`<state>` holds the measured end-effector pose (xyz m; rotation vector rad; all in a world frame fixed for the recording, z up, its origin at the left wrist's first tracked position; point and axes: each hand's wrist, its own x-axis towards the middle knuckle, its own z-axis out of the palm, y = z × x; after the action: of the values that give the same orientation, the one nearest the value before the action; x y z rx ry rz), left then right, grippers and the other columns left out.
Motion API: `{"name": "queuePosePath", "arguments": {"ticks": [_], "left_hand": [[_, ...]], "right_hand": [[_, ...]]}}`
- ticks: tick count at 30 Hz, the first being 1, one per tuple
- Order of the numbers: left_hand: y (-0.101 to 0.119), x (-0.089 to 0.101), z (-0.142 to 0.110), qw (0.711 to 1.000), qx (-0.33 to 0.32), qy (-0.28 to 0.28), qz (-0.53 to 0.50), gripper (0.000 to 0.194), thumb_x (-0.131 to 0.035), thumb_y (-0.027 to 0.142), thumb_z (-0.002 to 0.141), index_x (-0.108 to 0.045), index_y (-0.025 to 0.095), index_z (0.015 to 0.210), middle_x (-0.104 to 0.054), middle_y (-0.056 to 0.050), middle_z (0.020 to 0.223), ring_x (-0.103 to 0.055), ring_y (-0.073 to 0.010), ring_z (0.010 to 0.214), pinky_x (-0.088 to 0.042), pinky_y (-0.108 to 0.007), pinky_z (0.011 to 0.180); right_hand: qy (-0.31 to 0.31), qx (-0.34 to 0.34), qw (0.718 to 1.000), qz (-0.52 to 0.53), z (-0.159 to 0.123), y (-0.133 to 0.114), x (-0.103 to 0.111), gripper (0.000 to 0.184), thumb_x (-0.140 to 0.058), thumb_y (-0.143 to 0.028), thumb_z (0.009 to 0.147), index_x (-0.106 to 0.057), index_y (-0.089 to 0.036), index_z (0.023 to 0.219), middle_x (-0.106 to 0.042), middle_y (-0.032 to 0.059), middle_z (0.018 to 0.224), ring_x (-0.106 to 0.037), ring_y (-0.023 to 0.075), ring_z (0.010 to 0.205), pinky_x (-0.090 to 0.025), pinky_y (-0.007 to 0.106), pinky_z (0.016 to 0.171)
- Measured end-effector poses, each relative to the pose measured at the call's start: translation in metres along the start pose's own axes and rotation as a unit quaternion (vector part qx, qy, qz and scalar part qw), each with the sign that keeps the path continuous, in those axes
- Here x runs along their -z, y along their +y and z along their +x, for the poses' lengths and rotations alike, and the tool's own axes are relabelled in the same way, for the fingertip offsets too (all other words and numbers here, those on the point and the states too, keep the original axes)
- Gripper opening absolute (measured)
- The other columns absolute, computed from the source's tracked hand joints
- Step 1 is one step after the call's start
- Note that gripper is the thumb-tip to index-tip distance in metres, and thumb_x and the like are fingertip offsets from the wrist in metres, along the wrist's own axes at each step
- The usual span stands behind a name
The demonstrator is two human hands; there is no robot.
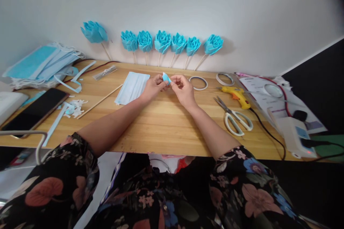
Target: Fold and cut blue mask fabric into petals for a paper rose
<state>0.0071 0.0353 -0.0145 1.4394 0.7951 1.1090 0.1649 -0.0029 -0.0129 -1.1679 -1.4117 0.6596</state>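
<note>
A small folded piece of blue mask fabric (166, 77) is pinched between both hands over the middle of the table. My left hand (155, 86) grips its left side, with thumb and fingers closed. From the right, my right hand (184, 88) pinches the lower edge of the same piece. Just left of my left hand lies a flat pleated face mask (131, 87). A roll of tape (198, 83) rests close to my right hand. Several blue fabric flowers on sticks (162, 42) lean against the wall behind.
Scissors (233, 116) and a yellow glue gun (236, 96) lie on the right, near a second tape roll (225, 78) and a power adapter (297, 136). On the left are stacked masks (40, 64), a phone (36, 111), fabric scraps (76, 107) and a wooden stick (100, 101).
</note>
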Motion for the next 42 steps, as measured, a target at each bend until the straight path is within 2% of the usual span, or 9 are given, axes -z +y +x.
{"name": "queuePosePath", "arguments": {"ticks": [4,8,13,21,28,32,36,42], "left_hand": [[-0.001,0.003,0.001,1.0,-0.01,-0.018,-0.021,0.035,-0.079,0.044,0.08,-0.061,0.015,0.087,-0.07,-0.001,0.073,-0.063,-0.01,0.062,-0.047,-0.023,0.061],[0.0,0.004,0.0,0.999,-0.012,-0.039,-0.036,0.046,-0.08,0.054,0.077,-0.063,0.014,0.092,-0.074,-0.004,0.082,-0.063,-0.01,0.064,-0.046,-0.023,0.061],[0.001,0.004,-0.001,0.998,-0.016,-0.05,-0.035,0.045,-0.081,0.052,0.076,-0.06,0.015,0.092,-0.072,-0.003,0.077,-0.062,-0.0092,0.062,-0.047,-0.022,0.061],[-0.002,0.005,0.001,0.997,-0.014,-0.067,-0.018,0.039,-0.08,0.046,0.08,-0.063,0.015,0.094,-0.068,-0.001,0.072,-0.06,-0.0091,0.06,-0.048,-0.023,0.062],[0.0,0.004,0.0,0.997,-0.016,-0.07,0.014,0.036,-0.075,0.049,0.084,-0.07,0.017,0.099,-0.065,0.001,0.066,-0.058,-0.0098,0.059,-0.048,-0.023,0.061],[-0.001,0.003,0.001,0.998,-0.007,-0.058,0.028,0.03,-0.07,0.043,0.09,-0.073,0.015,0.101,-0.063,0.001,0.062,-0.058,-0.0104,0.057,-0.048,-0.024,0.061],[-0.003,0.002,0.001,0.999,-0.005,-0.031,0.037,0.028,-0.071,0.037,0.089,-0.073,0.014,0.107,-0.061,0.002,0.06,-0.057,-0.0098,0.055,-0.048,-0.023,0.061],[-0.001,-0.001,-0.002,0.998,-0.034,-0.025,0.049,0.037,-0.068,0.045,0.091,-0.073,0.016,0.114,-0.062,0.002,0.063,-0.057,-0.0104,0.059,-0.049,-0.023,0.062]], "right_hand": [[-0.018,-0.06,0.991,0.117,0.001,0.002,0.003,0.04,-0.062,-0.06,0.088,-0.066,-0.026,0.108,-0.068,0.0017,0.088,-0.066,0.017,0.083,-0.054,0.028,0.065],[-0.013,-0.109,0.982,0.156,0.003,0.004,0.006,0.042,-0.073,-0.061,0.079,-0.068,-0.024,0.098,-0.068,0.0005,0.084,-0.063,0.0144,0.078,-0.052,0.024,0.06],[-0.062,-0.122,0.978,0.16,0.002,-0.001,0.005,0.039,-0.08,-0.058,0.071,-0.07,-0.023,0.085,-0.069,0.0001,0.08,-0.063,0.0145,0.078,-0.051,0.024,0.06],[-0.082,-0.145,0.973,0.159,0.001,-0.006,0.005,0.046,-0.084,-0.061,0.063,-0.069,-0.021,0.082,-0.071,0.0,0.077,-0.062,0.0129,0.073,-0.051,0.024,0.06],[-0.094,-0.145,0.975,0.14,0.001,-0.006,0.006,0.045,-0.084,-0.058,0.063,-0.07,-0.022,0.086,-0.074,0.0009,0.082,-0.066,0.0143,0.078,-0.051,0.024,0.061],[-0.096,-0.134,0.977,0.131,0.002,-0.004,0.006,0.043,-0.083,-0.056,0.066,-0.069,-0.021,0.086,-0.073,0.001,0.08,-0.064,0.0143,0.074,-0.051,0.025,0.06],[-0.097,-0.12,0.982,0.107,0.002,-0.002,0.005,0.043,-0.081,-0.058,0.068,-0.069,-0.022,0.086,-0.071,0.0003,0.079,-0.062,0.0145,0.074,-0.05,0.025,0.058],[-0.077,-0.086,0.991,0.063,0.001,-0.001,0.005,0.035,-0.077,-0.054,0.074,-0.064,-0.022,0.079,-0.066,-0.0014,0.076,-0.057,0.0132,0.071,-0.049,0.026,0.061]]}}
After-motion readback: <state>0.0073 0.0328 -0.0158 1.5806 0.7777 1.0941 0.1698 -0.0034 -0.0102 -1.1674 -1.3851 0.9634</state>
